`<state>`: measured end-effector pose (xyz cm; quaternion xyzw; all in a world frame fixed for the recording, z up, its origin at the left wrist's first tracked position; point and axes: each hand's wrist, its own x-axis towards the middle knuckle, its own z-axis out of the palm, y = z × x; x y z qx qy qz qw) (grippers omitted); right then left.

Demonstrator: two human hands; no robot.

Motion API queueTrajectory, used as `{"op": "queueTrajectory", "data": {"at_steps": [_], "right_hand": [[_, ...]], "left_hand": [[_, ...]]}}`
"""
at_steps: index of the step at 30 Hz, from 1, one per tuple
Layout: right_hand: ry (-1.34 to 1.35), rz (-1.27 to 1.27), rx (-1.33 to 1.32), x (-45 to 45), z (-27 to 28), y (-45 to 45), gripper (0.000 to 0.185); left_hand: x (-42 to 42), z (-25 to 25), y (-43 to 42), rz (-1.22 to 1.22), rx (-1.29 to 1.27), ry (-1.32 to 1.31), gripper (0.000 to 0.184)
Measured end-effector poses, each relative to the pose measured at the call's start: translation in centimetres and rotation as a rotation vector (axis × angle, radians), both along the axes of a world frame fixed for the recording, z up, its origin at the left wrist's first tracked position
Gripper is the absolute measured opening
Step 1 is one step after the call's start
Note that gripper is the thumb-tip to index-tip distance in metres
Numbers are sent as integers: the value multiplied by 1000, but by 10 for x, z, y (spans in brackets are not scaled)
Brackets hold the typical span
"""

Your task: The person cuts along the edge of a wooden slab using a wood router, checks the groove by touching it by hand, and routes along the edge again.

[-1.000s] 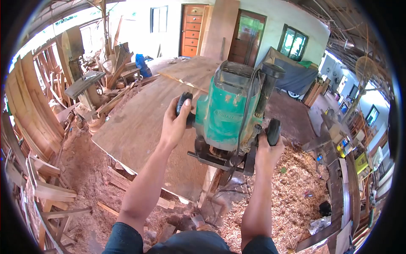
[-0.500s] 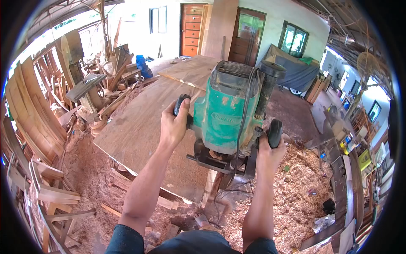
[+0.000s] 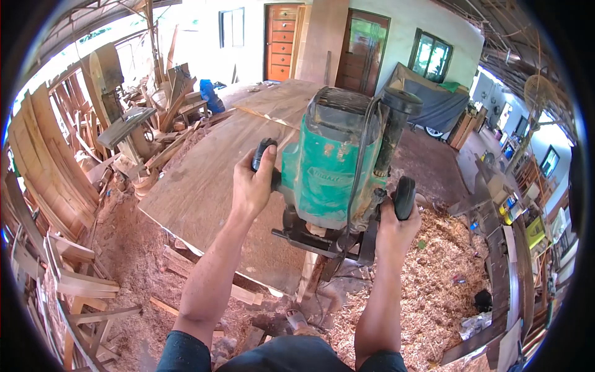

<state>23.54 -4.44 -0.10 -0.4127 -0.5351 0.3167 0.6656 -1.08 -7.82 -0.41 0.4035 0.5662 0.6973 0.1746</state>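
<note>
A green power router [image 3: 331,167] with a black base and a black cable is held up in front of me, over the near right part of a large wooden panel [image 3: 229,167]. My left hand [image 3: 253,186] is closed round the black knob on its left side. Round the right black knob, my right hand [image 3: 396,226] is closed too. A narrow wooden piece [image 3: 308,276] shows beneath the router's base; whether the base touches it I cannot tell.
Wood shavings [image 3: 415,291] cover the ground at the right. Curved boards [image 3: 52,161] and chair-like frames [image 3: 80,279] stand at the left. A thin wood strip [image 3: 266,116] lies on the panel. My foot [image 3: 296,319] shows below.
The router has shifted very slightly down and to the left in view, with both my hands still on its knobs. The view has shifted slightly.
</note>
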Motion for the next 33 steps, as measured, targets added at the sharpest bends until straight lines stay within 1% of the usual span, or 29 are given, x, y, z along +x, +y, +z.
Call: {"op": "queueTrajectory", "data": {"at_steps": [4, 7, 10, 13, 19, 25, 28, 31, 33], "right_hand": [[6, -12, 18, -1, 0, -3, 11], [-11, -46, 32, -2, -1, -3, 13], [-31, -72, 67, -1, -12, 4, 14], [-12, -81, 95, -3, -12, 5, 14], [-12, -71, 0, -1, -14, 9, 18], [22, -87, 82, -6, -11, 12, 17], [3, -77, 72, -3, -16, 20, 16], [40, -72, 75, -6, -13, 22, 15], [42, -66, 72, -5, -14, 27, 15]], "left_hand": [[-1, -1, -3, 17, -23, 14, 49], [0, -2, -1, 5, 21, -14, 48], [1, -1, -3, 12, 28, 2, 46], [0, -2, 0, 9, 16, 5, 46], [-5, -9, 9, 39, 23, 52, 50], [-4, -5, 9, 28, -7, 68, 52], [-3, -5, 13, 41, -5, 56, 53], [-5, -12, 22, 30, 73, 65, 50], [-6, -12, 26, 37, 70, 74, 50]]}}
